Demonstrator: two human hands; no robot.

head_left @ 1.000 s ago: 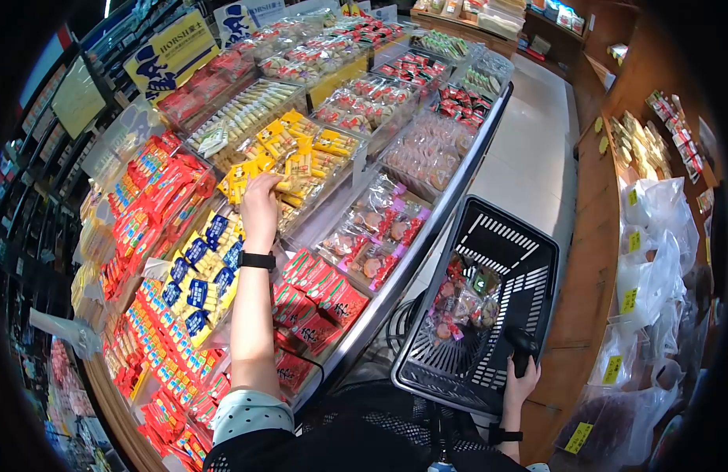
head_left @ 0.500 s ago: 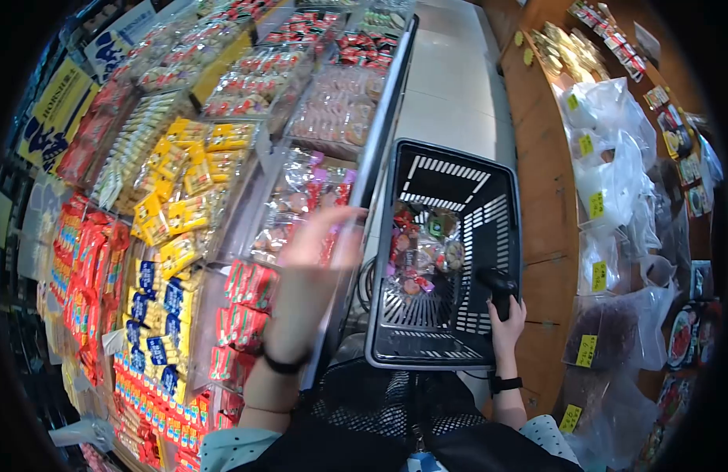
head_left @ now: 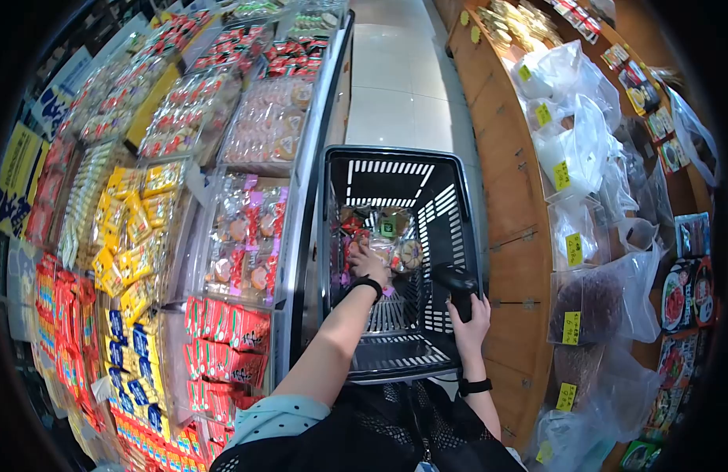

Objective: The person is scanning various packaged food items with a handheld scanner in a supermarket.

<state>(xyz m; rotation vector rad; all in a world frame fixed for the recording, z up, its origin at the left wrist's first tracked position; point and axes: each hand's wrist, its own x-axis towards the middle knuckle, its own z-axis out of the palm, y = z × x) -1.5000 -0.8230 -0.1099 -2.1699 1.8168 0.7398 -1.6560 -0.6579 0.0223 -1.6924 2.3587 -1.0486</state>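
My left hand [head_left: 369, 263] reaches down into the black shopping basket [head_left: 470, 236], its fingers spread over the packaged snacks [head_left: 407, 253] at the bottom. These are clear plastic packs with red, pink and green labels. Whether a pack is gripped under the palm is hidden, but the fingers look apart. Over the basket's right side, my right hand [head_left: 470, 321] is wrapped round a black handheld device [head_left: 456, 282] with a rounded head, shaped like a barcode scanner. Each wrist wears a black band.
To the left, a display counter holds packs with pink ribbons [head_left: 246, 236], red packets [head_left: 226, 338] and yellow packets [head_left: 132, 220]. On the right, a wooden shelf [head_left: 505, 236] carries bagged goods [head_left: 568, 149] with yellow tags. A tiled aisle floor [head_left: 395, 86] runs ahead.
My left hand has moved from over the left counter, right and into the basket, onto the snack packs. My view has shifted, so the basket sits further left. The right hand keeps its hold.
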